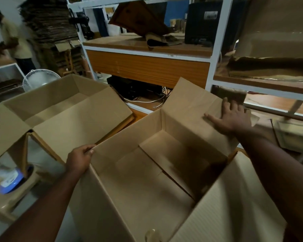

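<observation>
A large open cardboard box [138, 180] stands in front of me, its top flaps spread and its bottom flaps folded inside. My left hand [79, 158] grips the box's near-left corner edge, fingers curled over the rim. My right hand [232, 117] lies flat with spread fingers on the far-right flap [187, 105], which leans outward toward the shelving.
A second open cardboard box [60, 109] sits to the left, touching the first. A white metal rack with wooden shelves [147, 65] holds cardboard scraps behind. A white fan [40, 80], a tall stack of flat cardboard [49, 23] and another person [13, 41] are at far left.
</observation>
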A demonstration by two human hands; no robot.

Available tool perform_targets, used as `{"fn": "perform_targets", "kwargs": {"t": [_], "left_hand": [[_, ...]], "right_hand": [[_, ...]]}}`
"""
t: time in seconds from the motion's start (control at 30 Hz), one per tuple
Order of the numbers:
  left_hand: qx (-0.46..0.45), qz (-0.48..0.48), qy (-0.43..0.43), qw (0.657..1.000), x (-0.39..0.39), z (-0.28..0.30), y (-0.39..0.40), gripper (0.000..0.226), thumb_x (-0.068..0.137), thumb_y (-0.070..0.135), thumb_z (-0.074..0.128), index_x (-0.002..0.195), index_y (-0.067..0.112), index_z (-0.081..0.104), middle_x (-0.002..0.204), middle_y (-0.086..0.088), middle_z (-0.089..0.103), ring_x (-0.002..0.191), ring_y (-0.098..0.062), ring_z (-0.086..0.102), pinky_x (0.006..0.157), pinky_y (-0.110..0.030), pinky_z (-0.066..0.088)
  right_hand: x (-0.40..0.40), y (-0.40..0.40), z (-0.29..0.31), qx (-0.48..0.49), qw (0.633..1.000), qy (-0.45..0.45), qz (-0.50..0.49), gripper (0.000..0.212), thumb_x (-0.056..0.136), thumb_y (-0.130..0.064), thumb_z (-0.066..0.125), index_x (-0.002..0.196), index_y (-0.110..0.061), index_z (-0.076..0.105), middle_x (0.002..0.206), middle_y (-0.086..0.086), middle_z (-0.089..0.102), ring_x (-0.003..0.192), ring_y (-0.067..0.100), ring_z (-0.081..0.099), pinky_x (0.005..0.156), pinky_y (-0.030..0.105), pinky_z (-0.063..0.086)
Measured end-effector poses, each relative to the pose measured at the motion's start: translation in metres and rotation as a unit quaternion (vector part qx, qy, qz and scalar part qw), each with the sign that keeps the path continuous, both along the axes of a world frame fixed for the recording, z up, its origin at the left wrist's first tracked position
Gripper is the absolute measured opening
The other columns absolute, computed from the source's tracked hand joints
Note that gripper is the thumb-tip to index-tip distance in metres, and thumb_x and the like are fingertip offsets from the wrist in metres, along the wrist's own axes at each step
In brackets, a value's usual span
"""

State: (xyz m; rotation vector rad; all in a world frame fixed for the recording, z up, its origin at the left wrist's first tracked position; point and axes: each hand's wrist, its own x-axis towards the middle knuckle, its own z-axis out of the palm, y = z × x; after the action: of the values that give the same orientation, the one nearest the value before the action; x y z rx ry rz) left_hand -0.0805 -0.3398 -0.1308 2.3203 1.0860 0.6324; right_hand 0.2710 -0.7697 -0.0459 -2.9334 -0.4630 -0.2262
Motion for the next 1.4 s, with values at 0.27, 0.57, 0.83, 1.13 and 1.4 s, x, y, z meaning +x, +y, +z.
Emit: {"fn": "perform_targets", "kwargs": {"t": [0.27,0.57,0.83,1.13,1.4], "left_hand": [[-0.024,0.004,-0.033,0.999,-0.033,-0.004,0.009,0.025,0.096,0.007,0.066,0.119,0.009,0.076,0.111,-0.01,0.076,0.099,-0.025,0.068,0.087,-0.033,0.047],[-0.034,-0.015,-0.023,0.999,-0.046,-0.003,0.013,0.025,0.098,0.015,0.066,0.12,0.017,0.078,0.11,-0.006,0.078,0.103,-0.026,0.07,0.088,-0.033,0.05],[-0.081,-0.027,-0.037,0.996,-0.059,-0.004,0.02,0.025,0.1,0.01,0.064,0.123,0.01,0.075,0.112,-0.011,0.076,0.109,-0.031,0.069,0.096,-0.042,0.052],[-0.141,-0.022,-0.101,0.985,-0.079,-0.006,0.011,0.022,0.102,0.013,0.062,0.115,0.026,0.074,0.11,-0.007,0.076,0.108,-0.024,0.069,0.093,-0.035,0.051],[-0.104,-0.063,0.004,0.993,-0.073,0.007,0.021,0.025,0.105,0.019,0.056,0.12,0.033,0.071,0.115,-0.004,0.073,0.106,-0.023,0.066,0.092,-0.04,0.052]], "right_hand": [[-0.009,0.002,-0.012,0.01,0.998,0.055,0.03,0.127,0.07,-0.109,0.019,0.169,-0.028,0.012,0.171,0.013,0.03,0.154,0.042,0.031,0.12,0.059,0.032],[-0.024,0.015,0.033,0.018,0.99,-0.092,0.108,0.094,0.087,-0.096,0.023,0.163,-0.041,0.03,0.159,0.011,0.046,0.14,0.04,0.044,0.108,0.052,0.037],[-0.005,0.008,0.017,-0.1,0.988,0.021,0.114,0.104,0.087,-0.092,0.035,0.169,-0.035,0.007,0.179,-0.005,0.005,0.161,0.036,0.015,0.125,0.06,0.021],[-0.029,0.041,-0.043,0.189,0.842,0.478,0.161,0.12,0.055,-0.106,0.056,0.146,-0.027,0.053,0.151,0.01,0.058,0.127,0.026,0.062,0.104,0.04,0.05],[-0.063,0.007,-0.033,0.24,0.964,0.114,-0.002,0.039,0.103,-0.059,0.055,0.111,-0.024,0.07,0.097,0.006,0.073,0.085,0.024,0.068,0.071,0.039,0.053]]}}
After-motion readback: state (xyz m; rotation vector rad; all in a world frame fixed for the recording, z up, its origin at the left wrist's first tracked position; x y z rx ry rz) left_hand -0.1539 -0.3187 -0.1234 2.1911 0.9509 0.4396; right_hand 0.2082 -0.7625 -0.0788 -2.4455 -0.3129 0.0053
